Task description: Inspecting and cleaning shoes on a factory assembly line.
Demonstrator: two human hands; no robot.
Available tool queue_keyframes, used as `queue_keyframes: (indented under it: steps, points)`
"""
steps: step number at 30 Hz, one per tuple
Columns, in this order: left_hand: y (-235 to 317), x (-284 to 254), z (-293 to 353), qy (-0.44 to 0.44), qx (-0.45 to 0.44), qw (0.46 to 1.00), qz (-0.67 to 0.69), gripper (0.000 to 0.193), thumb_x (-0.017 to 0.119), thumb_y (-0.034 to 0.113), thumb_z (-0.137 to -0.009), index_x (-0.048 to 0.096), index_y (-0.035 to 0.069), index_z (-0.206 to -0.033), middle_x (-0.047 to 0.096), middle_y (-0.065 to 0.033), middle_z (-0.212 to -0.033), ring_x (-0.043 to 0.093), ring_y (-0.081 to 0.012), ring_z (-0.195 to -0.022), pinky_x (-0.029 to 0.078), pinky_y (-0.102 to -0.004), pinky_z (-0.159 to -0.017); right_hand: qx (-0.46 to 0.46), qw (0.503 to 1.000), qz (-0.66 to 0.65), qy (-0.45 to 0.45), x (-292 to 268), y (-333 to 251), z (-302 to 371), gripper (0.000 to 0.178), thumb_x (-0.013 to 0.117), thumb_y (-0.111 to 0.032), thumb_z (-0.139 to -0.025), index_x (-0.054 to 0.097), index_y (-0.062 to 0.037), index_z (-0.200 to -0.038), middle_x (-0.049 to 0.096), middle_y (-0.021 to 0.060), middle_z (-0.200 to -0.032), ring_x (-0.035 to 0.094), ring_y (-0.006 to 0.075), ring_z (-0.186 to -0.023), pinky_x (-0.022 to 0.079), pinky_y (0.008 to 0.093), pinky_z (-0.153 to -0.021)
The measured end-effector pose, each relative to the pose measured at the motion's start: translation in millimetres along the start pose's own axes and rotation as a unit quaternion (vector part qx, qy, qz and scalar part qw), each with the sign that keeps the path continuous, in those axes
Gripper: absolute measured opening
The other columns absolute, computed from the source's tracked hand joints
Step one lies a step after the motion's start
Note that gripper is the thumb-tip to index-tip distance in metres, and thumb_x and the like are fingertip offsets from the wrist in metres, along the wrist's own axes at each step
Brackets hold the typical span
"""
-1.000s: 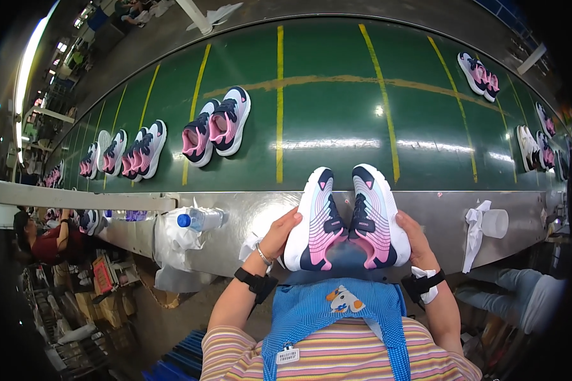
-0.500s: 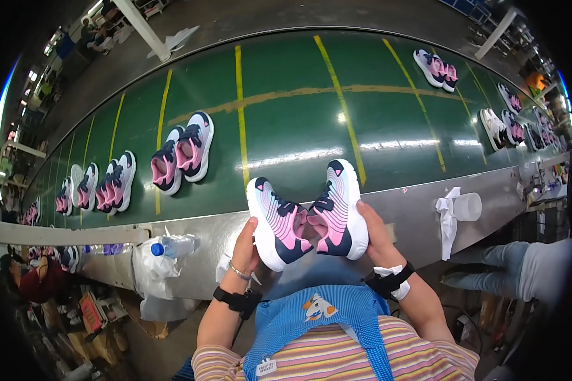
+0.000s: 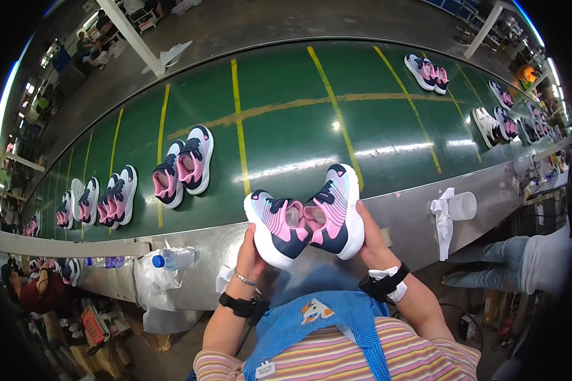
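My left hand (image 3: 251, 257) is closed round the white sole of a pink and navy sneaker (image 3: 274, 222). With my right hand (image 3: 372, 238) I grip its mate, a striped sneaker (image 3: 333, 213) in pink, white and navy. Both are held up over the steel table edge in front of me, heels toward me and touching, toes angled apart. Their openings face each other. The palm side of each hand is partly hidden behind the soles.
A green conveyor belt (image 3: 279, 140) with yellow lines runs across ahead. On its left rests a pair of sneakers (image 3: 183, 168), with more beyond. Another pair (image 3: 427, 74) lies far right. A capped bottle (image 3: 175, 258), a plastic cup (image 3: 463, 206) and white cloth (image 3: 443, 222) sit along the steel edge (image 3: 400, 216).
The left sneaker has turned so that its opening shows more. The two heels have come closer together. Both hands keep their hold, and the whole view has shifted slightly.
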State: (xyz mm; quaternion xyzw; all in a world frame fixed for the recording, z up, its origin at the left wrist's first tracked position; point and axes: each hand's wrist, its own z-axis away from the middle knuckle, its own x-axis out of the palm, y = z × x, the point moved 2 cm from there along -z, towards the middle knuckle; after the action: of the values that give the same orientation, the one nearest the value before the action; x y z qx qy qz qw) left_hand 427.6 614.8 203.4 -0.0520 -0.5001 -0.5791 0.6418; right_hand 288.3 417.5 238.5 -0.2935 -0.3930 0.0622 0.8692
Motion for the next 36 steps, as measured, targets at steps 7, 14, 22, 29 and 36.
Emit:
queue_keyframes:
  steps: [7,14,22,29,36]
  points:
    - [-4.2,2.3,2.1,0.011,-0.03,0.998,0.053,0.043,0.04,0.034,-0.089,0.04,0.006,-0.121,0.049,-0.0103,-0.12,0.047,-0.0244,-0.109,0.036,-0.038,-0.095,0.0,0.999,-0.045,-0.011,12.4,2.5,2.6,0.051,0.046,-0.038,-0.087,0.037,-0.0037,-0.123,0.047,0.0127,-0.12,0.047,0.0233,-0.11,0.038,0.0362,-0.094]
    - [-7.4,-3.1,5.6,-0.056,-0.064,0.983,0.161,0.041,0.036,0.034,-0.089,0.044,0.008,-0.119,0.051,-0.0109,-0.117,0.05,-0.0256,-0.108,0.039,-0.0414,-0.093,0.043,0.99,-0.134,-0.031,19.4,22.5,-7.4,0.05,0.045,-0.039,-0.087,0.038,-0.008,-0.125,0.046,0.0088,-0.123,0.046,0.0236,-0.112,0.036,0.0373,-0.096]
    - [-13.6,16.4,15.5,-0.073,-0.061,0.973,0.209,0.04,0.039,0.033,-0.086,0.046,0.007,-0.116,0.053,-0.0128,-0.114,0.051,-0.0298,-0.103,0.039,-0.047,-0.091,0.068,0.976,-0.199,-0.062,32.2,32.3,-1.5,0.044,0.045,-0.037,-0.086,0.044,-0.0093,-0.121,0.052,0.0079,-0.117,0.051,0.0226,-0.105,0.041,0.0371,-0.092]
    - [-48.2,-49.6,9.1,-0.014,-0.085,0.987,0.134,0.033,0.034,0.017,-0.088,0.045,0.0,-0.113,0.054,-0.0145,-0.11,0.05,-0.0255,-0.105,0.038,-0.0397,-0.093,-0.003,0.99,-0.127,-0.062,17.1,45.6,8.0,0.044,0.045,-0.036,-0.088,0.043,-0.0069,-0.12,0.051,0.0069,-0.117,0.051,0.0191,-0.104,0.039,0.0339,-0.092]
    - [-54.5,-86.1,-4.5,0.087,-0.093,0.992,-0.022,0.018,0.045,0.015,-0.082,0.051,0.004,-0.095,0.058,-0.0082,-0.095,0.054,-0.0202,-0.088,0.042,-0.0359,-0.085,-0.024,0.993,-0.093,-0.065,17.0,37.3,7.0,0.038,0.045,-0.029,-0.088,0.044,-0.0031,-0.116,0.054,0.0086,-0.107,0.053,0.0175,-0.097,0.041,0.0306,-0.088]
